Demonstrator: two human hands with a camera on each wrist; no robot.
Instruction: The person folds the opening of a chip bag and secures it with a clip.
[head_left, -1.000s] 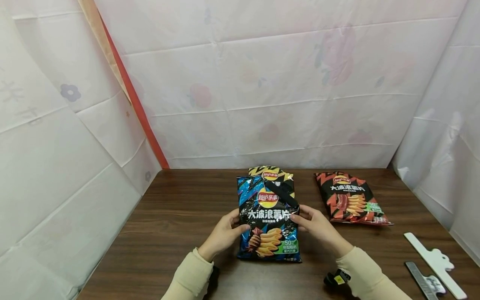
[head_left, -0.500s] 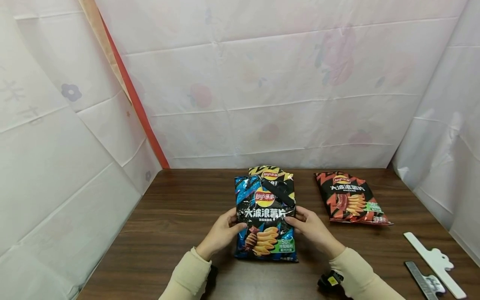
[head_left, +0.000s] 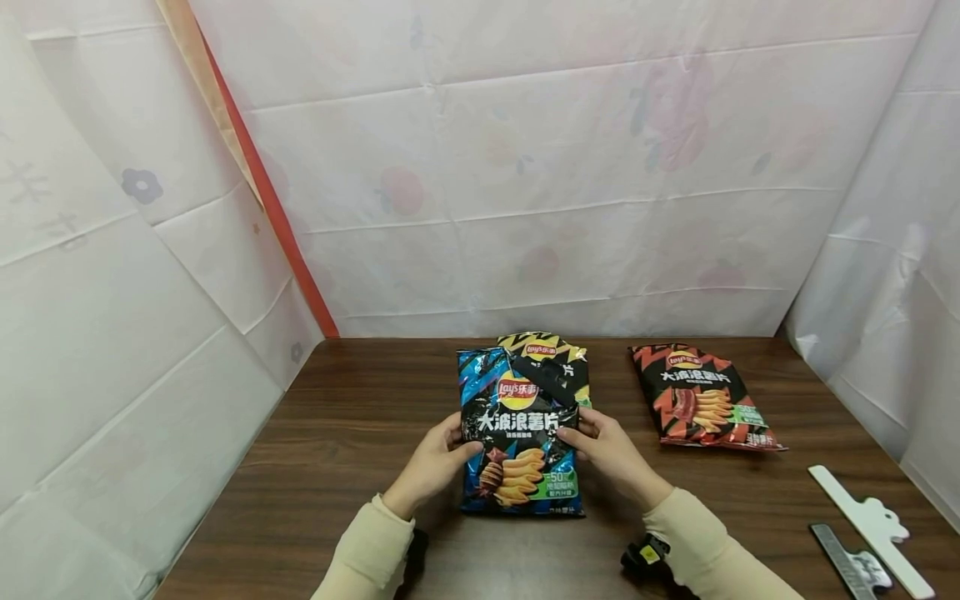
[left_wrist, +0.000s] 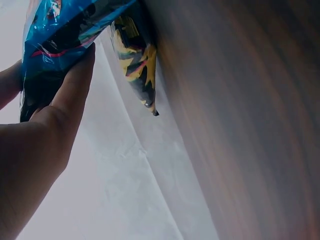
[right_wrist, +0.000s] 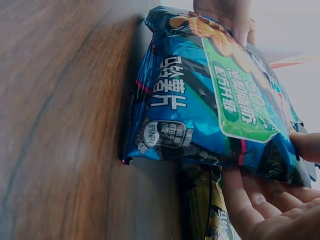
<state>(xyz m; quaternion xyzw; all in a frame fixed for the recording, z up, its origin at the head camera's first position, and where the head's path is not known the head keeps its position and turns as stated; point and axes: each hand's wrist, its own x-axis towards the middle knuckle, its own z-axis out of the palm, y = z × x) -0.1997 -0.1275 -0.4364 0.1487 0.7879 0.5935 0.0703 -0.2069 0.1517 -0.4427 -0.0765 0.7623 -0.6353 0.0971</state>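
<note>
blue bag (head_left: 517, 442): just in front of yellow bag (head_left: 561, 360), partly hiding it | left hand (head_left: 432, 467) + right hand (head_left: 613, 457): fingers clamped on blue bag's opposite sides | risk (my guess): too firm a squeeze could force off the black clip (head_left: 543, 379) at the slanted corner

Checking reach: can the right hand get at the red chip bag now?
Likely not without letting go: the right hand grips the blue chip bag, though only table shows between hand and red chip bag.

Cream sleeves (head_left: 375, 542), black wrist devices (head_left: 645, 553) (one marked yellow).
</note>
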